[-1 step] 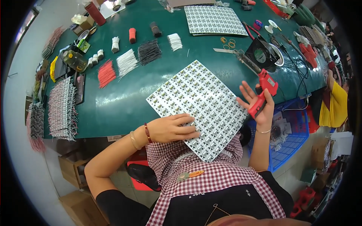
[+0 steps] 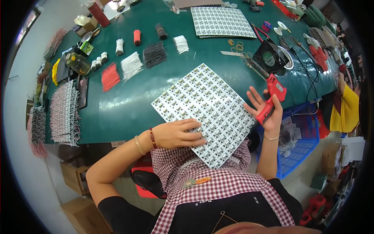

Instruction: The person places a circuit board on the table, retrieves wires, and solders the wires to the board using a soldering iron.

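Note:
A white panel of circuit boards [image 2: 212, 105], set with rows of small metal parts, lies cornerwise over the table's near edge and my lap. My left hand [image 2: 181, 133] rests on its lower left side, fingers apart and flat on the surface; the thumb is hidden. Beside the panel's right corner, my right hand [image 2: 270, 113] holds a red soldering gun [image 2: 276, 89] between thumb and palm, its other fingers loosely spread. The gun's dark barrel and tip [image 2: 255, 65] point up and left, close to a round black-and-green container [image 2: 269, 56].
Bundles of red wires [image 2: 110, 77], white wires [image 2: 132, 65] and black wires [image 2: 154, 54] lie across the green table [image 2: 128, 105]. More panels [image 2: 222, 22] are stacked at the back. Scissors [image 2: 231, 53] lie near the gun's tip. A blue crate [image 2: 300, 144] stands at lower right.

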